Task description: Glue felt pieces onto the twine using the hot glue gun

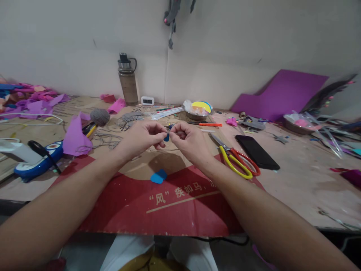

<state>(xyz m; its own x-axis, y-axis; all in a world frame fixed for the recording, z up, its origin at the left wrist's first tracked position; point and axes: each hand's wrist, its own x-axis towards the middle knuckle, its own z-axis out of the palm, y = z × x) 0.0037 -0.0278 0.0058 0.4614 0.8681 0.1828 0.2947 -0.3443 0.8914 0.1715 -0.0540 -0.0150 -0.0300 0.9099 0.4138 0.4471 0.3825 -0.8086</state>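
My left hand (143, 137) and my right hand (187, 141) meet above the middle of the table, both with fingers pinched together. Between the fingertips sits a small blue piece (167, 136), held by both hands. Below the hands, another small blue felt piece (158, 176) lies on the cardboard sheet (175, 210) with its red print. Yellow and red handled scissors (237, 160) lie just right of my right hand.
A black phone (257, 152) lies right of the scissors. A grey yarn ball (99, 116), purple felt scraps (75, 137), a glue gun (36, 160), a water bottle (128, 79), a metal bowl (197, 110) and a purple sheet (279, 94) surround the work area.
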